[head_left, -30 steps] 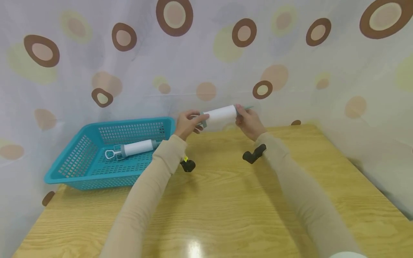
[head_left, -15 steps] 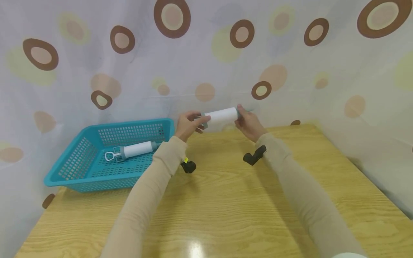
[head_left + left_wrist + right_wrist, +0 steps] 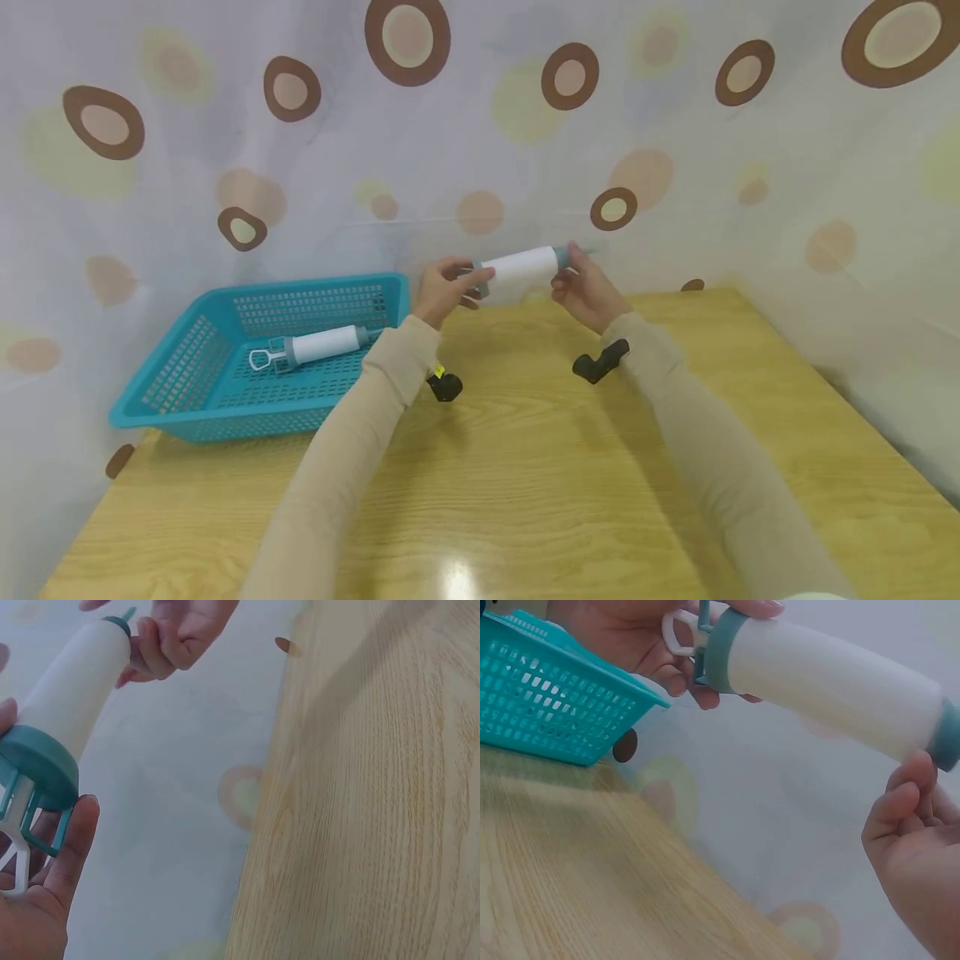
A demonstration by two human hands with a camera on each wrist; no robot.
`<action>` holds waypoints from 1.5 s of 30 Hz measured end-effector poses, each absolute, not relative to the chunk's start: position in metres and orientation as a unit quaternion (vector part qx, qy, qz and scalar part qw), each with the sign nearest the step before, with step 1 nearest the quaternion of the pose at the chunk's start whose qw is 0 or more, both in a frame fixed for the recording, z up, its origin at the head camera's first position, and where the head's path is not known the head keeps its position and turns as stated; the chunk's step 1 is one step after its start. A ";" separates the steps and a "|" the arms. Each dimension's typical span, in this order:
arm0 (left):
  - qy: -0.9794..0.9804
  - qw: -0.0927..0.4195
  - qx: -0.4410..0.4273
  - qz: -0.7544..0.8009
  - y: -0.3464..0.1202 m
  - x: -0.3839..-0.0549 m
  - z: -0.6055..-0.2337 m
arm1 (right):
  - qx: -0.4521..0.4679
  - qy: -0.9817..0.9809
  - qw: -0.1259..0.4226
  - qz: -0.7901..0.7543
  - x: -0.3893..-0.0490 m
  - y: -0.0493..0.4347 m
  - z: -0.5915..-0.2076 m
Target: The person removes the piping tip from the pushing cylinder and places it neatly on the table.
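A piping syringe [image 3: 525, 265] with a white barrel, teal end caps and a thin teal nozzle is held in the air, tilted slightly up to the right. My left hand [image 3: 442, 292] grips its plunger end, around the teal collar [image 3: 724, 649]; the white loop handle [image 3: 16, 847] lies over that palm. At the other end my right hand [image 3: 588, 292] has its thumb and curled fingers around the teal nozzle cap [image 3: 562, 257]. Its curled fingers [image 3: 911, 787] show right at the cap in the right wrist view.
A blue perforated basket [image 3: 247, 417] stands at the left of the wooden table [image 3: 525, 467]. In it lies a second piping syringe [image 3: 326, 344] with a white handle. A patterned curtain [image 3: 480, 150] hangs right behind the table's back edge.
My right hand has slid outward along the cap toward the nozzle tip, so more of the teal cap shows. My left hand keeps its grip on the plunger end.
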State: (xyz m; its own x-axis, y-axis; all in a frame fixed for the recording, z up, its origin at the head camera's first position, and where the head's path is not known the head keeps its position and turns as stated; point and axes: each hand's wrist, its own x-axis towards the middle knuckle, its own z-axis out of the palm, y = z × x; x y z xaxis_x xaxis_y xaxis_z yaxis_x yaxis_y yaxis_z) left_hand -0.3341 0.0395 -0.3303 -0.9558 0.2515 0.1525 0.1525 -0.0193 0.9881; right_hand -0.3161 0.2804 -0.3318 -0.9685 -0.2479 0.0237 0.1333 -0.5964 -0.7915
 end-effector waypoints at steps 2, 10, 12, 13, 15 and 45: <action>0.699 0.038 0.151 0.698 0.041 -0.333 -0.331 | -0.051 0.437 0.101 -0.892 -0.315 0.278 -0.332; 0.704 0.035 0.140 0.696 0.037 -0.316 -0.316 | -0.048 0.541 0.057 -0.838 -0.316 0.278 -0.329; 0.701 0.041 0.139 0.698 0.037 -0.312 -0.312 | -0.065 0.539 0.059 -0.838 -0.317 0.281 -0.328; 0.699 0.044 0.140 0.699 0.038 -0.311 -0.310 | -0.073 0.530 0.063 -0.843 -0.316 0.283 -0.327; 0.696 0.048 0.140 0.703 0.040 -0.312 -0.310 | -0.076 0.504 0.073 -0.857 -0.316 0.284 -0.326; 0.710 0.041 0.142 0.688 0.041 -0.323 -0.324 | -0.027 0.501 0.077 -0.861 -0.318 0.273 -0.337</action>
